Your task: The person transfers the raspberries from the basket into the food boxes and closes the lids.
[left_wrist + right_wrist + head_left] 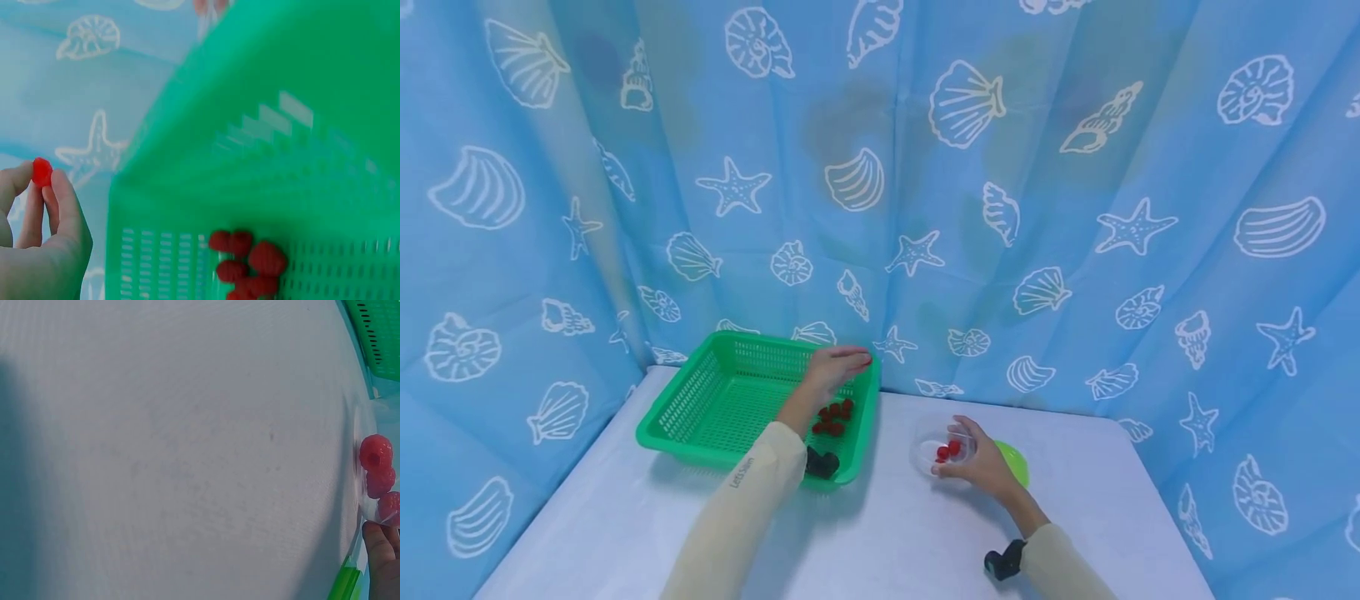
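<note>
My left hand point(831, 372) is over the far right corner of a green slotted basket point(737, 408). Between its thumb and fingertips it pinches a red raspberry point(42, 172). Below it, several raspberries point(267, 258) lie in a cluster on the basket's floor, near the right side. My right hand point(983, 460) grips a round clear plastic container point(922, 457) to the right of the basket, thumb and fingers around its sides. Inside the container are a few raspberries point(376, 453), seen through its clear wall.
A lime-green lid point(1015, 462) lies on the white table point(850, 542), just right of the container and partly behind my right hand. A blue shell-patterned curtain point(917, 317) hangs behind the table and at both sides. Each wrist carries a black camera point(1004, 560).
</note>
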A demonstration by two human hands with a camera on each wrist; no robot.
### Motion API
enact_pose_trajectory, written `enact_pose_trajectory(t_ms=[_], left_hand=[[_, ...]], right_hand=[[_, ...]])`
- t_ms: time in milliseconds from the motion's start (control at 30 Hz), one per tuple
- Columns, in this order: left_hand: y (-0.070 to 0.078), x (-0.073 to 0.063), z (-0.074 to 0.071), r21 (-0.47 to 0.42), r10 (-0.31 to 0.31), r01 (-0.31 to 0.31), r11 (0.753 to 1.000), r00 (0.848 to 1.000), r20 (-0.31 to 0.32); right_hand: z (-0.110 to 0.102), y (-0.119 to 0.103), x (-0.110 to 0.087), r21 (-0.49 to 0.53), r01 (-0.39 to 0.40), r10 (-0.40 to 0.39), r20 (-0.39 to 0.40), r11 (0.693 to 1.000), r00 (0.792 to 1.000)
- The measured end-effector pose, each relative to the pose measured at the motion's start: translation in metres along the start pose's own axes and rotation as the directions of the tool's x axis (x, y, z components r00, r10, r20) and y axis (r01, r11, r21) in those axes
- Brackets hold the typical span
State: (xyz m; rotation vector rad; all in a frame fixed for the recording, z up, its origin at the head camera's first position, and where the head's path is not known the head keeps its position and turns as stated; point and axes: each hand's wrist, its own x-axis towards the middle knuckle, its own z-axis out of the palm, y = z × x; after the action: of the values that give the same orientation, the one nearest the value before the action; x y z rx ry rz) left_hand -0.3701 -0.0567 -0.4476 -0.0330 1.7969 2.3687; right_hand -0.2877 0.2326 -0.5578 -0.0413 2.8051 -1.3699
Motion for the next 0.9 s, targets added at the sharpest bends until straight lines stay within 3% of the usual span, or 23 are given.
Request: enact_pose_trajectory(t_ms=[400, 633, 767, 900], left_hand=[[-0.033, -0.009, 0.048, 0.063, 0.062, -0.066, 0.996, 0.996, 0.069], [-0.049, -0.022, 0.062, 0.114, 0.064, -0.065, 0.991, 0.998, 0.012], [-0.057, -0.029, 0.071, 0.257, 0.113, -0.107, 0.960, 0.994, -0.009], [-0.070, -0.033, 0.080, 0.381, 0.202, -0.172, 0.908, 0.979, -0.039]], right_hand=[[-0.002, 0.008, -0.001, 0.007, -0.021, 0.021, 0.001, 1.000, 1.000], [-0.001, 0.005, -0.001, 0.021, -0.008, 0.008, 0.006, 1.000, 1.000], [0.000, 0.004, 0.001, 0.026, 0.004, -0.004, 0.004, 1.000, 1.000], [0.002, 0.003, 0.003, 0.024, 0.013, -0.013, 0.005, 1.000, 1.000]])
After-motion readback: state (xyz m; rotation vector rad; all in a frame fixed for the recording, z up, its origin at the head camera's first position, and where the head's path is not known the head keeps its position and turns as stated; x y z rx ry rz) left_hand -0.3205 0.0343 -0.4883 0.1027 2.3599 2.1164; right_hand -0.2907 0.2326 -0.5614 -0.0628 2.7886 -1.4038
